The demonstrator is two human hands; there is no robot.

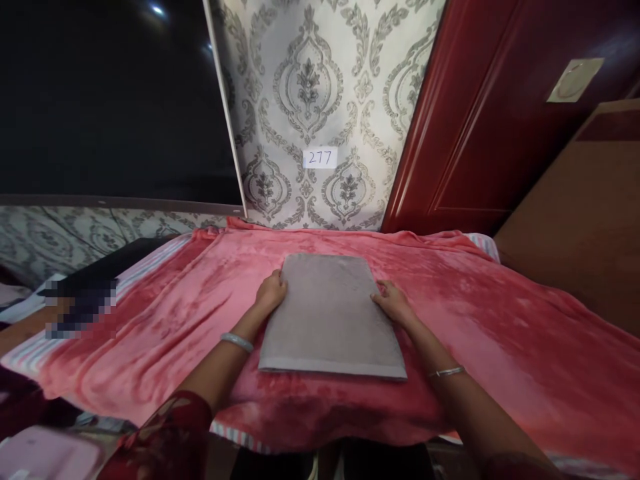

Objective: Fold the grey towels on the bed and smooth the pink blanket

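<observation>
A grey folded towel (327, 313) lies flat in the middle of a pink fleece blanket (475, 313). My left hand (271, 291) rests at the towel's left edge with the fingers curled onto that edge. My right hand (393, 301) lies at the right edge, fingers bent and touching the cloth. Both wrists carry a thin bangle. Whether either hand pinches the edge or only presses on it is not clear.
The blanket covers a bed or table that reaches the patterned wall (310, 100). A dark screen (110, 100) hangs at the left, a red door (490, 113) stands at the right. A brown board (585, 220) leans far right. A label reading 277 (320, 158) is on the wall.
</observation>
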